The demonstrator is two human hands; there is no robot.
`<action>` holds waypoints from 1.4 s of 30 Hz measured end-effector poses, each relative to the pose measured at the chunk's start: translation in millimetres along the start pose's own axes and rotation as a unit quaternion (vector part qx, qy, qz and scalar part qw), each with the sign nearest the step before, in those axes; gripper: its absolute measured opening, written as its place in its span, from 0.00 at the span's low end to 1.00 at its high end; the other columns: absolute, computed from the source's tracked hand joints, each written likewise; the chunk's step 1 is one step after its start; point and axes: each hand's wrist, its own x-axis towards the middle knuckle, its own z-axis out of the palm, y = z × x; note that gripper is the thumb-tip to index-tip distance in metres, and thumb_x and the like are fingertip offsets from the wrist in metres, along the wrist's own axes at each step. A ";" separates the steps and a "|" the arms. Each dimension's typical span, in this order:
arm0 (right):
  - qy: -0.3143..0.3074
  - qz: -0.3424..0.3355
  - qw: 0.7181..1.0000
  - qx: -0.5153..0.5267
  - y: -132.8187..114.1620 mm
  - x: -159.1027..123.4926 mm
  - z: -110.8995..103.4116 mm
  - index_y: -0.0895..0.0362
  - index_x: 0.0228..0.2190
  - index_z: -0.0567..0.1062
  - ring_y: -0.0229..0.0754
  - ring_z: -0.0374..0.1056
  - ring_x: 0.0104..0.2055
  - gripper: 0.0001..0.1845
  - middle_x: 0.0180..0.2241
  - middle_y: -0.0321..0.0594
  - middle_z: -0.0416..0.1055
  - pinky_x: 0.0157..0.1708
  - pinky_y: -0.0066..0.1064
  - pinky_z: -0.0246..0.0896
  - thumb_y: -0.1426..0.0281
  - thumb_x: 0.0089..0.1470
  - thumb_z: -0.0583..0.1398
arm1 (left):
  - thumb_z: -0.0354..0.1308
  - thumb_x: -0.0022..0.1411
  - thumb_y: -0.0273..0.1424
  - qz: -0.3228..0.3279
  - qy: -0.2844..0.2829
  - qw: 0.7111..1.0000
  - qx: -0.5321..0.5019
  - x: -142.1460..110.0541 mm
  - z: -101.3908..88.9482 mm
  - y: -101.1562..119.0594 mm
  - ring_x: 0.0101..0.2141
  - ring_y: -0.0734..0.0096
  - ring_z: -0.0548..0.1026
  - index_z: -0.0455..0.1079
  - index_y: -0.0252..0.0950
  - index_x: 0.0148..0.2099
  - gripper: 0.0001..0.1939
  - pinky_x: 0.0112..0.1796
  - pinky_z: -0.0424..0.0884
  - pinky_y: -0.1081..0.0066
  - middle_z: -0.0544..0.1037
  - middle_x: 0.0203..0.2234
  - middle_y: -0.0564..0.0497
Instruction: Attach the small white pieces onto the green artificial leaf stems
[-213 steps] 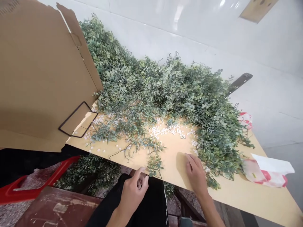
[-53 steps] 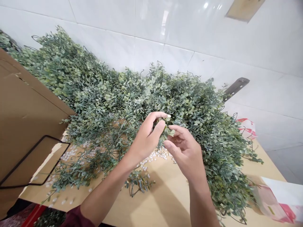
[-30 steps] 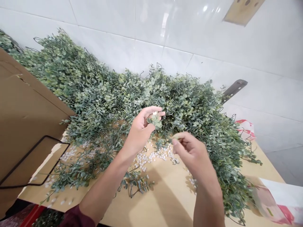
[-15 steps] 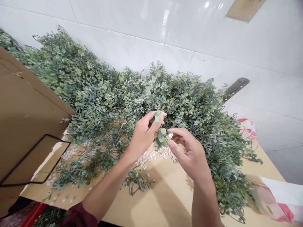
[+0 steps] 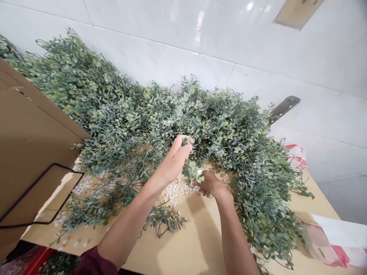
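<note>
My left hand is closed on an artificial eucalyptus sprig, whose round green leaves hang below the fingers. A leaf also shows at my fingertips. One white, flower-like piece sits at the sprig's right end. My right hand is low at the table, right of the sprig, its fingers curled down at a scatter of small white pieces. Its fingertips are partly hidden, and I cannot make out what they pinch. Just in front of the white pieces a loose sprig lies on the wooden tabletop.
A large heap of artificial greenery lines the tiled wall and curves down the right side. On the left stands a cardboard sheet with a black wire frame. Red-and-white packaging lies at the right edge.
Both hands have come up from the table's front edge to the middle, with a sprig now in my left hand. In the last half second my right hand has dropped from the sprig to the white pieces.
</note>
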 end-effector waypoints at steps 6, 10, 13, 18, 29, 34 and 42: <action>0.045 -0.051 0.995 0.067 10.9 -12.5 -6.0 0.61 0.29 0.70 0.34 0.66 0.19 0.06 0.21 0.39 0.71 0.16 0.20 0.53 0.76 0.56 0.55 | 0.54 0.65 0.43 -0.009 -0.076 0.996 -0.036 2.1 -3.6 0.1 0.24 0.78 0.66 0.67 0.36 0.49 0.18 0.25 0.61 0.75 0.72 0.30 0.51; 0.073 -0.096 0.987 0.103 18.0 -24.3 -24.4 0.61 0.29 0.70 0.34 0.71 0.24 0.05 0.26 0.40 0.74 0.21 0.19 0.59 0.76 0.56 0.55 | 0.55 0.65 0.45 0.008 -0.078 0.997 0.022 -1.5 -3.9 6.0 0.22 0.82 0.59 0.70 0.36 0.49 0.19 0.24 0.55 0.76 0.72 0.31 0.52; 0.138 -0.183 0.952 0.202 14.8 -41.4 -35.5 0.61 0.34 0.71 0.36 0.72 0.28 0.05 0.28 0.40 0.74 0.28 0.22 0.67 0.71 0.58 0.57 | 0.51 0.67 0.46 0.007 -0.099 0.993 0.068 -5.4 -3.3 11.6 0.25 0.80 0.60 0.70 0.38 0.51 0.19 0.27 0.56 0.76 0.70 0.29 0.54; 0.204 -0.343 0.848 0.349 4.0 -68.3 -40.1 0.58 0.42 0.76 0.39 0.74 0.33 0.14 0.32 0.41 0.75 0.36 0.28 0.73 0.63 0.57 0.64 | 0.43 0.71 0.42 0.022 -0.174 0.981 0.079 -10.6 -0.4 16.8 0.26 0.78 0.59 0.69 0.37 0.46 0.18 0.30 0.58 0.76 0.67 0.28 0.55; 0.177 -0.436 0.738 0.485 1.7 -80.2 -36.9 0.54 0.42 0.77 0.40 0.75 0.33 0.11 0.36 0.42 0.77 0.36 0.33 0.75 0.68 0.56 0.66 | 0.40 0.73 0.40 0.116 -0.256 0.954 0.105 -16.5 0.2 18.8 0.27 0.78 0.59 0.67 0.34 0.37 0.20 0.31 0.56 0.75 0.63 0.25 0.56; 0.188 -0.477 0.716 0.474 -2.2 -77.6 -33.4 0.54 0.38 0.78 0.38 0.71 0.34 0.07 0.34 0.41 0.74 0.36 0.30 0.70 0.69 0.56 0.66 | 0.39 0.73 0.40 0.124 -0.279 0.947 0.102 -16.4 -0.5 16.2 0.26 0.78 0.60 0.67 0.34 0.37 0.21 0.31 0.58 0.75 0.63 0.25 0.56; 0.097 -0.500 0.685 0.521 -18.2 -79.8 -27.3 0.54 0.34 0.75 0.31 0.63 0.28 0.05 0.34 0.37 0.63 0.30 0.25 0.64 0.69 0.55 0.66 | 0.38 0.73 0.39 0.156 -0.296 0.937 0.102 -15.7 3.0 12.8 0.29 0.77 0.64 0.67 0.34 0.37 0.21 0.33 0.60 0.75 0.67 0.27 0.54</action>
